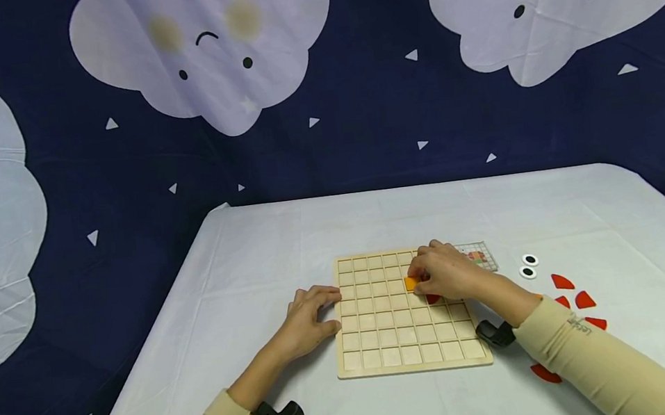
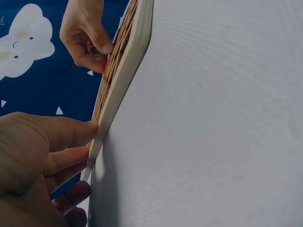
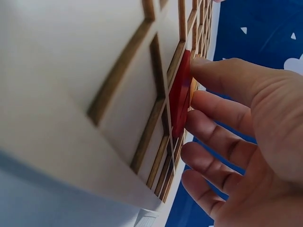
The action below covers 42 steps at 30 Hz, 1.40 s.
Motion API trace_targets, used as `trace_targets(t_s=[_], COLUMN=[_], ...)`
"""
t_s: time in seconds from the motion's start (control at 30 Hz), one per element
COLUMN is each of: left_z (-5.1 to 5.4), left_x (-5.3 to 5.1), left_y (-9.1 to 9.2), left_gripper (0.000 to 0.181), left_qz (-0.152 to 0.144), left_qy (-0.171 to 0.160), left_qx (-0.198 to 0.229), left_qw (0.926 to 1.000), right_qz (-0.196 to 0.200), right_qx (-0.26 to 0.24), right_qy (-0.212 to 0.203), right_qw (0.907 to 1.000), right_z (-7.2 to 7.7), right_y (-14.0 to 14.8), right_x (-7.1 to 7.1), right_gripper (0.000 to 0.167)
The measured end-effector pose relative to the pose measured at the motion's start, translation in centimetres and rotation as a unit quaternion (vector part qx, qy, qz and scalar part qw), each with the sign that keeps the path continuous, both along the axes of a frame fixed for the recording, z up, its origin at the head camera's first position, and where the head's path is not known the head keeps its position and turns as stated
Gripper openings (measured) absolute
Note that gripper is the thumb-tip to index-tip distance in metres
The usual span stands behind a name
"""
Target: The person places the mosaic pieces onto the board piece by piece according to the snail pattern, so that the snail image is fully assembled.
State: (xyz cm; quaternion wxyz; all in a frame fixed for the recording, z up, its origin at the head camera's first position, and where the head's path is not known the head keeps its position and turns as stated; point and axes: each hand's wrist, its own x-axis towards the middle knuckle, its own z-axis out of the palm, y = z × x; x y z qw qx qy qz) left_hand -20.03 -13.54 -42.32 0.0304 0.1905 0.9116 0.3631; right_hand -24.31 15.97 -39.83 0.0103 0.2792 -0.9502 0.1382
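Wooden board (image 1: 385, 320) sits low-centre in frame, L hand (image 1: 306, 319) loose-fingered at its left edge. R hand (image 1: 448, 271) pinches orange tile (image 1: 410, 283) at board, below/right of frame ctr; prob. placing it, so next: square up, release.

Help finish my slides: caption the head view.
Left hand touching the edge of a wooden grid board, right hand pinching an orange piece.

Grid board (image 1: 393, 356) is smooth wood; red piece (image 3: 179, 97) looks slightly glossy; worktop cover (image 1: 262, 245) is matt cloth; cloud-print backdrop (image 1: 375, 149) is creased fabric.
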Motion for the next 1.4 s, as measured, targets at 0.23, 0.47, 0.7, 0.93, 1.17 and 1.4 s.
trace_targets(t_s=[0.23,0.47,0.7,0.93,1.17,1.4], left_z=[0.0,0.0,0.1,0.1,-0.1,0.0], left_x=[0.0,0.0,0.0,0.0,0.0,0.0], left_y=[0.0,0.1,0.0,0.0,0.0,0.0], left_gripper=[0.044,0.044,0.043,0.043,0.043,0.043], left_qz=[-0.002,-0.004,-0.002,-0.002,0.0,-0.003], left_qy=[0.005,0.009,0.01,0.011,0.013,0.013], left_qx=[0.003,0.002,0.001,0.0,-0.002,0.005], left_qw=[1.0,0.9999,1.0,0.9999,0.9999,0.9999], right_qz=[-0.003,-0.034,-0.067,-0.096,-0.131,-0.168], right_qx=[-0.005,-0.035,-0.051,-0.054,-0.046,-0.044], right_qy=[-0.001,-0.01,-0.005,0.0,-0.009,-0.026], right_qw=[1.0,0.9988,0.9964,0.9939,0.9902,0.9845], right_z=[0.2,1.4,3.0,3.1,2.1,0.9], right_y=[0.0,1.4,5.2,8.8,11.2,12.8], right_x=[0.1,0.4,1.7,3.6,5.4,6.5], right_gripper=[0.023,0.025,0.028,0.03,0.031,0.033])
